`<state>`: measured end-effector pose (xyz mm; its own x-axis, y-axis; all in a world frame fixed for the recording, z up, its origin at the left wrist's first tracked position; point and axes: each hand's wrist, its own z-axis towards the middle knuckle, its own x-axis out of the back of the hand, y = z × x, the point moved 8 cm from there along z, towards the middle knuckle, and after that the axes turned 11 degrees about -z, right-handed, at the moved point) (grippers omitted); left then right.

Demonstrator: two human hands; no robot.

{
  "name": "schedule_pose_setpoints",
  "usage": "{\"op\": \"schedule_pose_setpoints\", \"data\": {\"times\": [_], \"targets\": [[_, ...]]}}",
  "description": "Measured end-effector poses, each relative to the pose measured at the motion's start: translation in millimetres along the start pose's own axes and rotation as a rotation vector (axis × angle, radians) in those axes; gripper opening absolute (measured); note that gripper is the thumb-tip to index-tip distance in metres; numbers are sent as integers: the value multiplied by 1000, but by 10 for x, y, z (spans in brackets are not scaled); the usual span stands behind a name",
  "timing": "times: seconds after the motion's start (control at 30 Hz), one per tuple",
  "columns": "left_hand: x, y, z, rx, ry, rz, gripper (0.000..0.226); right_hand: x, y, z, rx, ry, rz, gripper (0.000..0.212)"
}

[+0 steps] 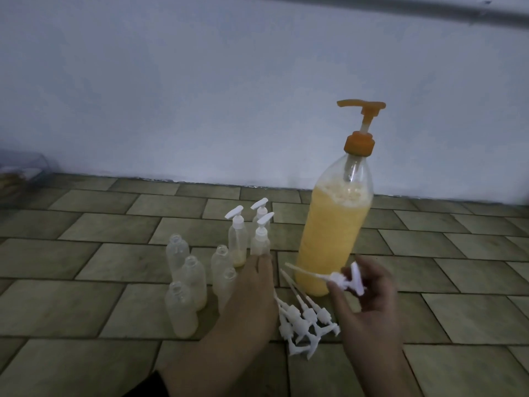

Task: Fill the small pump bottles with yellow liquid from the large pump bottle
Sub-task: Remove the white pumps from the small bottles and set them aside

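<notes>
A big clear plastic bottle with an orange pump top (pixel 335 233) stands upright on the tiled floor (pixel 100 262), near a pale blue wall (pixel 200 96). It is filled most of the way with yellow liquid, and there is foam on top of the liquid.

To the left of the big bottle is a group of small clear plastic bottles. Three small bottles with white pump tops (pixel 259 227) stand at the back of the group. One of them has a little yellow liquid at the bottom. Five small open bottles with no tops (pixel 187 277) stand in front of them, and some have a little pale yellow liquid inside.

The left hand (pixel 249 296) reaches out flat over the small bottles. Its grip is wide, with straight fingers, and the fingertips are at the foot of one small bottle with a pump top. I cannot tell if they touch it.

The right hand (pixel 369 296) holds one white pump top with a long thin tube (pixel 340 280). Its grip is narrow, with the fingers pinching the pump head. The tube points left, across the front of the big bottle.

A pile of loose white pump tops with tubes (pixel 303 325) lies on the floor between the two hands, just in front of the big bottle.
</notes>
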<state>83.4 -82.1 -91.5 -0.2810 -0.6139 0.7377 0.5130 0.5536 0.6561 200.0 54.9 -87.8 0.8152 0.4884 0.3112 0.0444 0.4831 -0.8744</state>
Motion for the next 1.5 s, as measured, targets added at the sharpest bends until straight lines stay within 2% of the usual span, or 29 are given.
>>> {"op": "schedule_pose_setpoints", "data": {"times": [0.13, 0.23, 0.3, 0.37, 0.47, 0.53, 0.63, 0.7, 0.8, 0.9, 1.1, 1.27, 1.33, 1.43, 1.5], "targets": [[180, 187, -64, -112, 56, -60, 56, -237, 245, -76, 158, -10, -311, 49], [621, 289, -36, -149, 193, -228, 27, -427, 354, -68, 246, -120, -553, 31], [1046, 117, 130, -45, 362, -272, 11, -515, 449, -56, 237, -216, -620, 26], [1368, -180, 402, 144, 406, -164, 7, -562, 469, -56, 252, -289, -627, 24], [1405, -553, 811, 355, 131, 84, 2, -612, 457, -37, 236, -386, -606, 25], [1264, -689, 957, 411, -48, 147, 9, -596, 423, -13, 254, -360, -590, 25], [1031, -805, 1092, 413, -229, 228, 52, -552, 370, 9, 268, -296, -571, 18], [892, -835, 1168, 377, -302, 246, 62, -526, 342, 21, 273, -268, -543, 15], [698, -791, 1217, 323, -374, 242, 50, -513, 326, 29, 277, -262, -529, 12], [552, -691, 1230, 240, -391, 141, 26, -495, 321, 9, 283, -251, -521, 10], [496, -720, 1253, 205, -330, 69, 29, -431, 225, 11, 331, -190, -488, 11], [531, -726, 1253, 191, -238, -36, 24, -432, 129, 17, 335, -196, -449, 30], [671, -721, 1262, 204, -160, -142, 24, -394, 49, 41, 324, -170, -407, 27], [999, -687, 1259, 177, -25, -310, 24, -314, -203, 97, 344, -116, -304, 8], [1234, -598, 1204, 138, 90, -437, 22, -264, -442, 148, 366, -96, -224, 11]]}}
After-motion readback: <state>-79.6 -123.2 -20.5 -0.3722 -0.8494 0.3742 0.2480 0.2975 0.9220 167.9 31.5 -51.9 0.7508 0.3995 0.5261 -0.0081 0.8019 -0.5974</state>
